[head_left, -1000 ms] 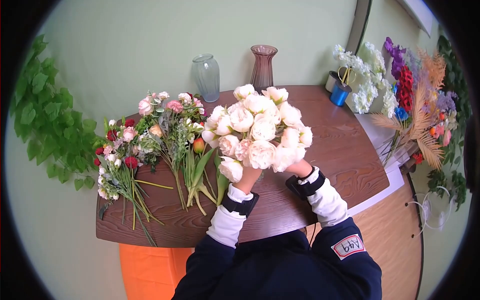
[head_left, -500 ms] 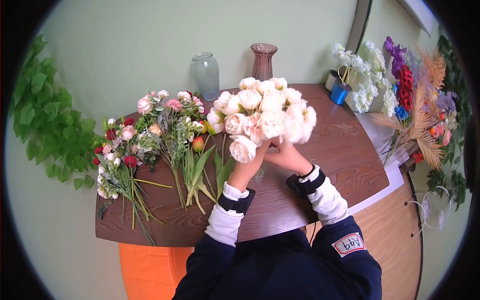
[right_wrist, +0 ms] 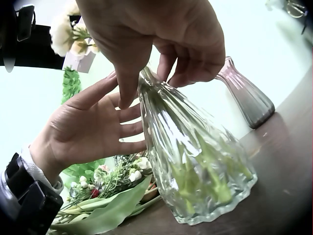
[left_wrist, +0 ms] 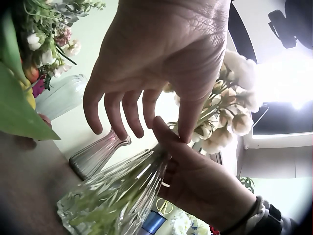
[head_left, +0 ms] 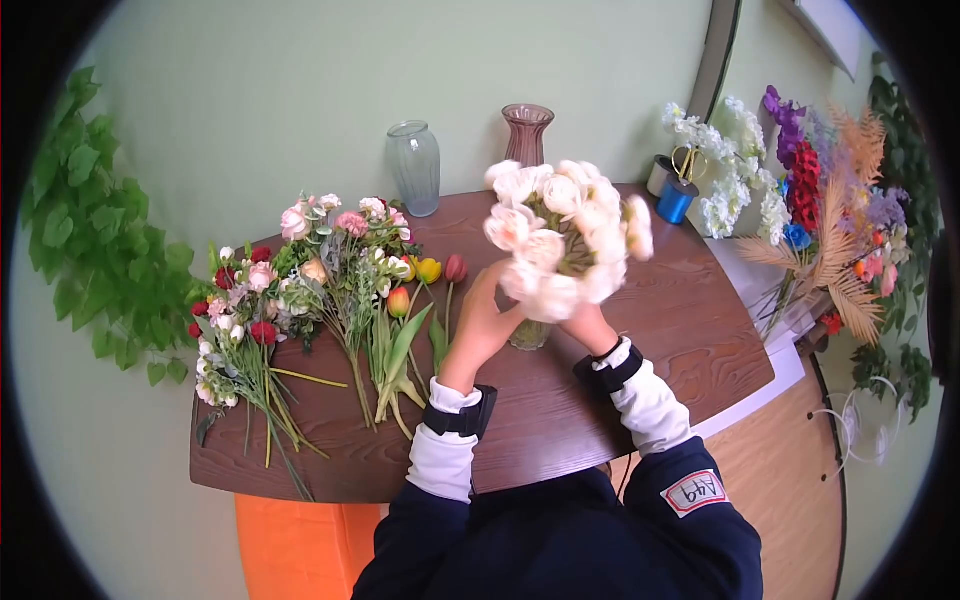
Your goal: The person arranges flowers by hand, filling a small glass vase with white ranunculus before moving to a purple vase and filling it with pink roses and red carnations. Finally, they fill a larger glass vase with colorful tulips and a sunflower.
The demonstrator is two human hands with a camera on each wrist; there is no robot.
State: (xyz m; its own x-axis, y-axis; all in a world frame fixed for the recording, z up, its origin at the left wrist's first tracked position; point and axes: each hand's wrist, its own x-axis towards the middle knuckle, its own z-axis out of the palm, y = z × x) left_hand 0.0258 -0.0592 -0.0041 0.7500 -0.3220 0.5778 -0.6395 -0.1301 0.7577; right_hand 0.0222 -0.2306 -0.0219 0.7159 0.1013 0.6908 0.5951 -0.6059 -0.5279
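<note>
A bouquet of white and pale pink artificial peonies (head_left: 545, 250) stands in a clear ribbed glass vase (right_wrist: 195, 171). Green stems show through its wall. My right hand (right_wrist: 166, 44) curls its thumb and fingers round the vase mouth, where the stems enter. On the other side, my left hand (left_wrist: 161, 54) spreads its straight fingers close by the neck and holds nothing. In the head view, the flowers (head_left: 590, 225) hide most of the right hand (head_left: 590, 325), and the left hand (head_left: 482, 325) shows beside the blooms.
Mixed flower sprays (head_left: 300, 270) and tulips (head_left: 398, 300) lie on the left of the dark wood table (head_left: 690, 310). A blue-grey glass vase (head_left: 415, 170) and a purple glass vase (head_left: 527, 135) stand at the back. Ribbon spools (head_left: 677, 200) and more flowers (head_left: 800, 190) are at the right.
The bouquet has turned and tilted, with more stems showing between the blooms. The left hand has come away from under the flowers to their left side, and the clear vase's base now shows below.
</note>
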